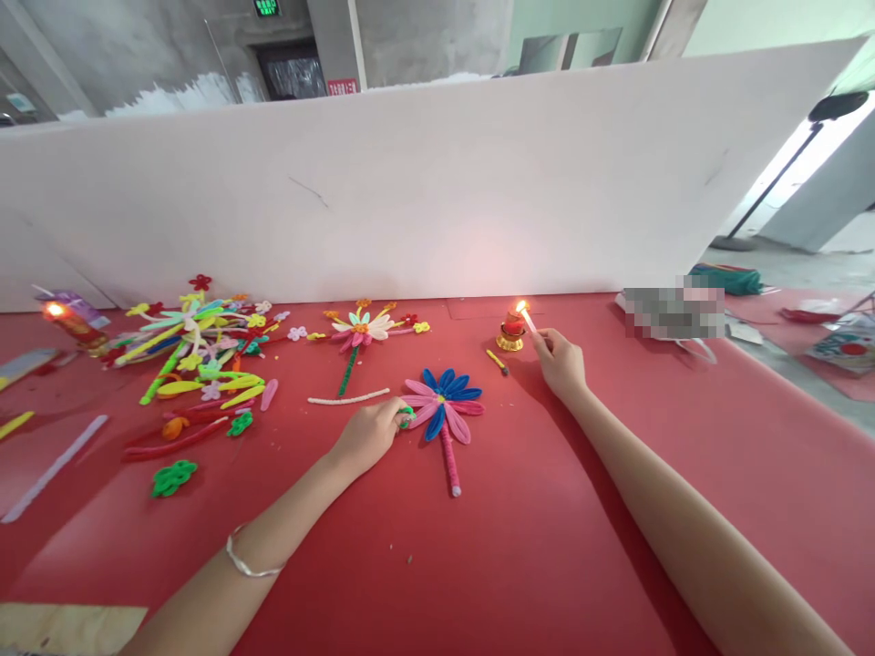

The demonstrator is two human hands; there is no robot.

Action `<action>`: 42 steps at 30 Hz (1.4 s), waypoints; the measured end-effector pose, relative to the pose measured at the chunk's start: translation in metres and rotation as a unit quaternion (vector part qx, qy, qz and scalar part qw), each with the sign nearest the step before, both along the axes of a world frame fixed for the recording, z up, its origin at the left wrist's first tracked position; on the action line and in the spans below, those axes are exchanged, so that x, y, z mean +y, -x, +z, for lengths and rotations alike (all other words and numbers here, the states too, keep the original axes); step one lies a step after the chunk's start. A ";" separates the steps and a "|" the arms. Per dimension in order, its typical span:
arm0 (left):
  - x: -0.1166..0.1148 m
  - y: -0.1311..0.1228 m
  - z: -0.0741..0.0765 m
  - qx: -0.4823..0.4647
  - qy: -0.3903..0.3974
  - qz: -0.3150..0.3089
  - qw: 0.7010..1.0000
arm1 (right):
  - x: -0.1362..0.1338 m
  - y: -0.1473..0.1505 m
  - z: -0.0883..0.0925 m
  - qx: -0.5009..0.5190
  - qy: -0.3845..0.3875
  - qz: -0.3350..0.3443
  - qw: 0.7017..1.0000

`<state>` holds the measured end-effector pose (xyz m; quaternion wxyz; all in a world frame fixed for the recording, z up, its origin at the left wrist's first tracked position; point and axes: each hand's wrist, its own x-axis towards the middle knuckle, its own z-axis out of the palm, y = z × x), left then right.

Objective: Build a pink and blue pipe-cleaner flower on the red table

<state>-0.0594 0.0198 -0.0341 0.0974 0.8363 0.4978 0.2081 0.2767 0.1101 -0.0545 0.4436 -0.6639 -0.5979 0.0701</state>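
My right hand (pixel 561 363) is closed on a whitish glue stick (pixel 529 321), its tip in the flame of a small red candle (pixel 515 323) on a gold stand (pixel 509 341). My left hand (pixel 369 435) pinches a small green pipe-cleaner flower (pixel 406 417), partly hidden by the fingers. Just beside that hand lies a large pink and blue pipe-cleaner flower (pixel 441 399) with a pink stem pointing toward me. A white pipe cleaner (pixel 348 398) rests beyond my left hand. Between the large flower and the candle is a short yellow stick with a dark end (pixel 498 362).
A white and pink pipe-cleaner flower (pixel 359 330) lies behind. At left are a heap of colourful pipe-cleaner pieces (pixel 188 333), another lit candle (pixel 75 326) and loose green flowers (pixel 174 478). A white board (pixel 410 200) stands along the red table's (pixel 328 583) far edge.
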 end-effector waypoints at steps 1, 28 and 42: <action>-0.001 -0.001 0.001 -0.006 0.005 -0.002 1.000 | 0.000 0.000 0.000 0.001 -0.001 0.001 1.000; 0.002 0.000 0.006 -0.054 0.029 -0.022 0.998 | 0.000 0.003 -0.002 0.015 -0.023 -0.011 1.000; 0.001 0.001 0.005 -0.033 0.027 -0.037 0.998 | 0.001 0.002 -0.004 0.002 -0.033 -0.017 0.999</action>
